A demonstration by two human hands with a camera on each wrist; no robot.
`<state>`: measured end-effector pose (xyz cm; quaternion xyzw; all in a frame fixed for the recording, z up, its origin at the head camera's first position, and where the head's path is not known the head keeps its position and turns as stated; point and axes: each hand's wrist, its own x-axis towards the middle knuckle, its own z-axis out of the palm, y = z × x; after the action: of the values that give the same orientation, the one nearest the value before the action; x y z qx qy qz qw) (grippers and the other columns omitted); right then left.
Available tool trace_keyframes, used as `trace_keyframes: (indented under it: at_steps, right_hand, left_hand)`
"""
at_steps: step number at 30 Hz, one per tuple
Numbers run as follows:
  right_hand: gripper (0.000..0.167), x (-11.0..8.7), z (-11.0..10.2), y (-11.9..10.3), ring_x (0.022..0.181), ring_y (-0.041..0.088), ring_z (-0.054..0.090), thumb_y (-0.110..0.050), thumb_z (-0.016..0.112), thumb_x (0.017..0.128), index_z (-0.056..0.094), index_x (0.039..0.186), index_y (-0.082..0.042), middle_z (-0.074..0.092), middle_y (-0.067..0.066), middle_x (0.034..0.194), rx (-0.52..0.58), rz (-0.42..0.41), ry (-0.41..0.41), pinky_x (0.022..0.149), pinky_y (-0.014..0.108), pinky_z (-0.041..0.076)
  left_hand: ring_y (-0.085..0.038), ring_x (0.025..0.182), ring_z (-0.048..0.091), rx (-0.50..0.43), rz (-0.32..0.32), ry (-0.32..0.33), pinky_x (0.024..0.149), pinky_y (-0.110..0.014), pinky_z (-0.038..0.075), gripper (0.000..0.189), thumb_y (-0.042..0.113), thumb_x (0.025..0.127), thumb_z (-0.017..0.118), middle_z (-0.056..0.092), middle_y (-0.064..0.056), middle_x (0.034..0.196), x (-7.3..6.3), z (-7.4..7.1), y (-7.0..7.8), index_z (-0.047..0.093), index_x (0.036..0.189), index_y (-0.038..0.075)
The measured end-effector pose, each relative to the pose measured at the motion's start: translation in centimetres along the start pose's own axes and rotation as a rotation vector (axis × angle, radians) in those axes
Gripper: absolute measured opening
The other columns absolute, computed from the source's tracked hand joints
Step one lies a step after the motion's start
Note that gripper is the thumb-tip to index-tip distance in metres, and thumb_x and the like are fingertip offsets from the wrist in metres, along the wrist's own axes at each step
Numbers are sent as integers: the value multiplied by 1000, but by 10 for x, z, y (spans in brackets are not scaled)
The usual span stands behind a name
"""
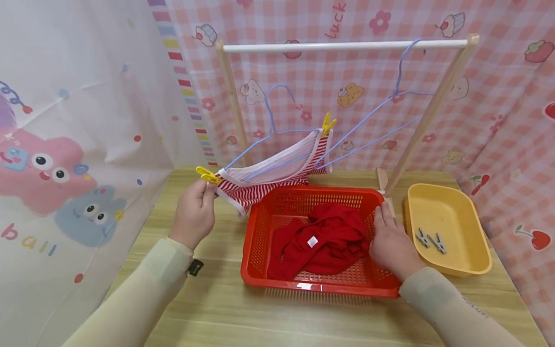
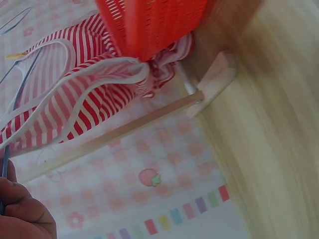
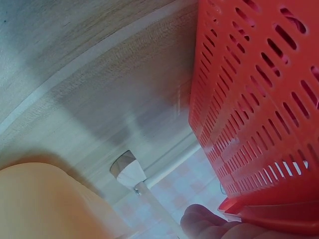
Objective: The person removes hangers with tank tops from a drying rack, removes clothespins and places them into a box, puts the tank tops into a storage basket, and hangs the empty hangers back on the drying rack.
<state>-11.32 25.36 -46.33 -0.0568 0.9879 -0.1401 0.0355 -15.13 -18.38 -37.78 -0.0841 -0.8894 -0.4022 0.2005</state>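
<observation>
My left hand [image 1: 193, 212] pinches the left end of a blue wire hanger [image 1: 246, 151], right below a yellow clothespin [image 1: 208, 175]. A red-and-white striped garment [image 1: 247, 193] with white trim hangs tilted from the hanger; another yellow clothespin [image 1: 328, 124] clips its far end. In the left wrist view, the fingers [image 2: 22, 204] are against the blue wire. My right hand [image 1: 393, 243] rests on the right rim of a red plastic basket [image 1: 321, 288], its fingers straight along the side. Crumpled red clothing [image 1: 334, 226] with a white tag lies in the basket.
A wooden rack with a white bar [image 1: 347, 46] stands behind the basket. Another blue hanger [image 1: 368, 115] hangs from its right end. To the right sits a yellow tub [image 1: 464, 217] with two grey clothespins [image 1: 438, 242] in it. Patterned cloth [image 1: 286, 19] lines the back.
</observation>
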Motion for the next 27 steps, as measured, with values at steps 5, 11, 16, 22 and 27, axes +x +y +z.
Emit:
trace_keyframes:
  at_steps: [5, 11, 16, 22, 27]
  right_hand:
    - [75, -1, -1, -1, 150, 60, 25, -7, 52, 96, 19, 158, 19, 8, 37, 170, 3, 0, -4, 123, 69, 26]
    - [75, 0, -1, -1, 150, 60, 26, -8, 52, 96, 19, 158, 18, 8, 37, 170, 1, 4, -9, 123, 69, 27]
    - [75, 0, 0, 0, 150, 59, 26, -8, 53, 96, 19, 158, 18, 8, 37, 170, -4, 4, -5, 123, 69, 27]
    - [76, 0, -1, 0, 149, 60, 26, -9, 53, 97, 19, 159, 18, 7, 36, 171, -1, 8, -13, 123, 69, 26]
    - [75, 0, -1, 0, 150, 59, 26, -9, 53, 97, 19, 158, 18, 7, 36, 170, -4, 6, -8, 124, 68, 26]
  left_hand:
    - [-40, 107, 72, 14, -15, -28, 94, -56, 55, 31, 20, 113, 48, 75, -23, 114, -8, 6, -7, 68, 102, -1]
    - [-36, 102, 71, 40, -53, -74, 89, -54, 56, 30, 20, 113, 47, 75, -20, 114, -20, 13, -16, 69, 105, 1]
    - [-33, 97, 67, 54, -70, -100, 86, -51, 55, 31, 22, 113, 46, 73, -19, 112, -28, 17, -22, 68, 105, 2]
    - [-31, 94, 68, 76, -49, -116, 83, -51, 56, 28, 19, 112, 48, 74, -18, 108, -35, 19, -28, 70, 107, 2]
    - [-28, 86, 60, 103, -55, -144, 78, -45, 50, 28, 20, 112, 49, 73, -14, 103, -41, 21, -32, 71, 108, 3]
